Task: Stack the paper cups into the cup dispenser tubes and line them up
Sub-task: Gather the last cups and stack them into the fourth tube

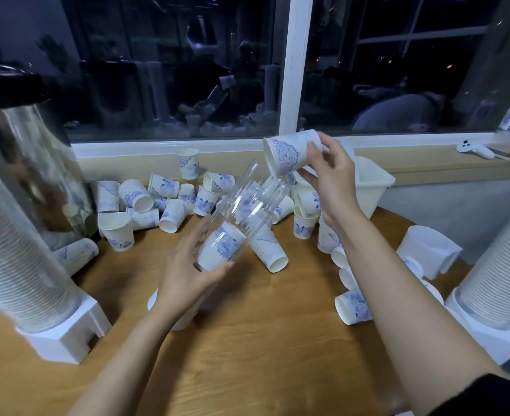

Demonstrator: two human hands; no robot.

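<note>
Loading step: left hand (192,274) fingers wrapped round tilted tube (255,195); right hand (330,178) fingers clamp cup (289,156) at tube's 1 o'clock. Next, probably: align, slide in.

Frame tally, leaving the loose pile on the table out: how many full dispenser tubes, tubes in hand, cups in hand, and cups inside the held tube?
Full tubes, standing: 2
Clear tube gripped by the left hand: 1
Paper cup held by the right hand: 1
Loaded cup visible inside the clear tube: 1
Total: 5
</note>
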